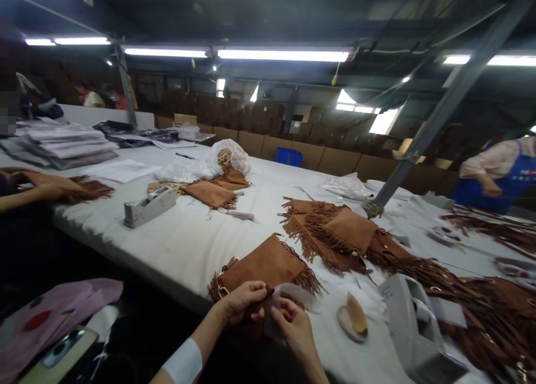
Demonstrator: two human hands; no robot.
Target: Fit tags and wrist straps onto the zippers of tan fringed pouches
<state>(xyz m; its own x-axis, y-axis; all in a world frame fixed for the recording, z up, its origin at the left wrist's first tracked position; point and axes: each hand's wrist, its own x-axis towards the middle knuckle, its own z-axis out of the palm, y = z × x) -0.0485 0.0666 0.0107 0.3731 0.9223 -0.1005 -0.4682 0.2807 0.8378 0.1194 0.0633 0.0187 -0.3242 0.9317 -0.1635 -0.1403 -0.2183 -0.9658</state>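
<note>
While your two hands meet at the near edge of the white table (201,244), a clear strip (299,296) stands up between them, just in front of a brown fringed bag (266,264) lying flat. Your left hand (243,303) is narrowed to a pinch on a small dark brown piece (270,289); your right hand (293,322) pinches the clear strip close beside it. Whether the brown piece joins the bag, you cannot tell from here.

To the right of your hands a tan wedge (357,312) stands on a round disc (344,324), with a large tape dispenser (412,322) beyond it. Behind these, more fringed bags (352,230) lie overlapping. Farther left are a smaller tape dispenser (151,206) and two brown pouches (211,193) near a crumpled plastic bag (234,154). At the far left, a co-worker's hand (50,192) touches another fringed piece (90,187); at the far right stands a person in a blue apron (517,174).
</note>
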